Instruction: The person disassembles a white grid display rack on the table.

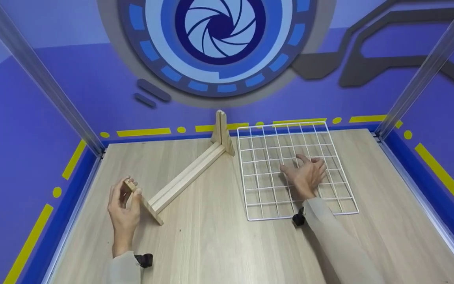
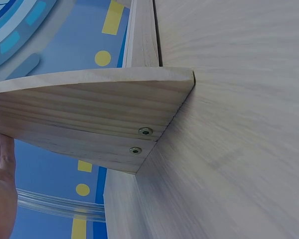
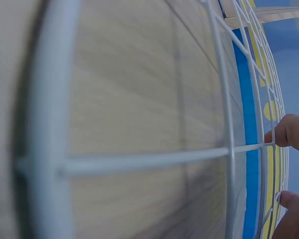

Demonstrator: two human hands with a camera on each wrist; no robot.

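Note:
A wooden stand with a grooved crossbar and two upright end pieces lies diagonally on the table. My left hand grips the top of its near end piece, thumb on one side and fingers on the other. Two bolt heads show low on that piece's outer face in the left wrist view. To the right is a white wire grid panel, its far edge overlapping the back wall in the head view. My right hand holds its wires near the middle, fingertips hooked at the bars.
The stand's far end piece rises close to the grid's left far corner. A blue patterned wall bounds the wooden table at the back, with side panels and metal posts at the corners.

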